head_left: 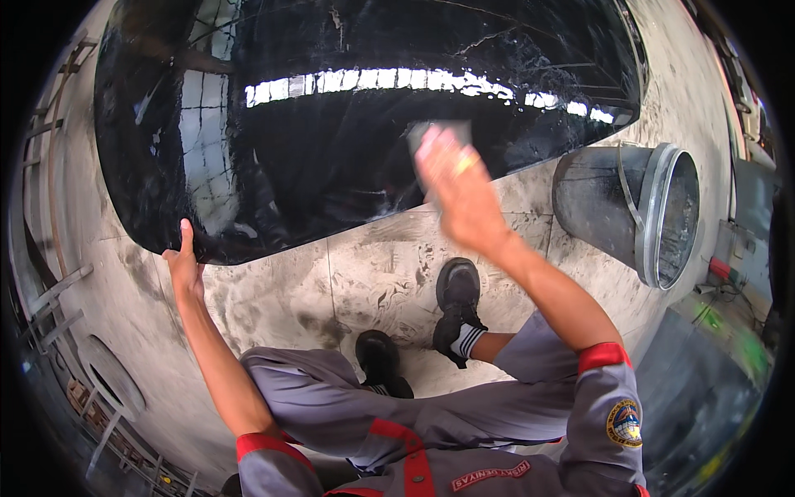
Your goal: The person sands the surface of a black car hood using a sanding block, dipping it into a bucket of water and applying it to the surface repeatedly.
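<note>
A large glossy black panel (348,141), wet-looking and reflecting bright windows, fills the upper part of the view. My left hand (187,261) grips its lower left corner, thumb and a finger along the edge. My right hand (451,178) is over the panel near its lower right part, blurred by motion, with its fingers pressed on a thin grey pad (460,129) that lies against the surface. Whether the pad is paper or cloth I cannot tell.
A dark bucket (596,199) lies tipped on the stained tiled floor (298,298) at the right. My shoes are below the panel. A tire (112,373) and metal bars (58,290) stand at the left. A grey board with green paint (704,381) is at the lower right.
</note>
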`<action>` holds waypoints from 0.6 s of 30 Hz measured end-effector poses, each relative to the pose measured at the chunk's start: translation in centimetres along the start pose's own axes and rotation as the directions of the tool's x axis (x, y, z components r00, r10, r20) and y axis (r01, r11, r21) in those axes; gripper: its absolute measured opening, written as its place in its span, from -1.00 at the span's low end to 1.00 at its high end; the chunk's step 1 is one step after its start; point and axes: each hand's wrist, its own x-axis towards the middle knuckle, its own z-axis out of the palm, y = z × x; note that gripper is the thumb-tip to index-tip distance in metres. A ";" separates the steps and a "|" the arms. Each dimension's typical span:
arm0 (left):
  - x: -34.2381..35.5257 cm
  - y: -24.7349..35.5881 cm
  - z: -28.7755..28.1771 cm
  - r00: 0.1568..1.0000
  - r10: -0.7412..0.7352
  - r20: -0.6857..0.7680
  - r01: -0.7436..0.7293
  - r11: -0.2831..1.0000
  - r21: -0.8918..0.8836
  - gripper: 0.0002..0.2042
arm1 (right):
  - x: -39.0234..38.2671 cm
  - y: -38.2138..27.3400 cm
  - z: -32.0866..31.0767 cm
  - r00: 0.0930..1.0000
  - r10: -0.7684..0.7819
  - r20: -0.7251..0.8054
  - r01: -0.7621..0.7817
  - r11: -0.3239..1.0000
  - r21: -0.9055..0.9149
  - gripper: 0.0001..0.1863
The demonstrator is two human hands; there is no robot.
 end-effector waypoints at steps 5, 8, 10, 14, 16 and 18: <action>-0.2 0.5 1.0 0.998 0.036 -0.044 -0.035 0.999 0.024 -0.01 | 2.2 4.0 0.3 0.870 0.302 -0.390 -0.346 0.937 -0.047 -0.41; 0.2 -0.3 1.1 0.998 0.023 -0.057 -0.022 0.999 0.024 0.00 | -1.0 -5.8 3.3 0.982 0.180 -0.058 -0.173 0.978 0.114 -0.26; 0.4 0.1 0.5 0.998 0.012 0.059 -0.011 1.000 -0.024 0.12 | -1.9 -7.4 3.8 0.998 0.060 0.006 -0.060 0.986 0.156 -0.26; -0.3 0.1 0.4 0.999 0.040 0.027 -0.039 0.999 -0.029 0.11 | 0.3 1.2 1.2 0.955 0.155 -0.252 -0.153 0.988 0.029 -0.35; -0.5 0.3 0.8 0.998 0.055 0.001 -0.055 0.998 -0.030 0.12 | 1.2 4.6 0.5 0.876 0.309 -0.371 -0.332 0.943 0.003 -0.38; 0.3 -0.4 0.2 0.999 0.038 0.026 -0.037 0.999 -0.037 0.10 | 0.9 3.0 1.9 0.823 0.354 -0.444 -0.394 0.919 0.003 -0.39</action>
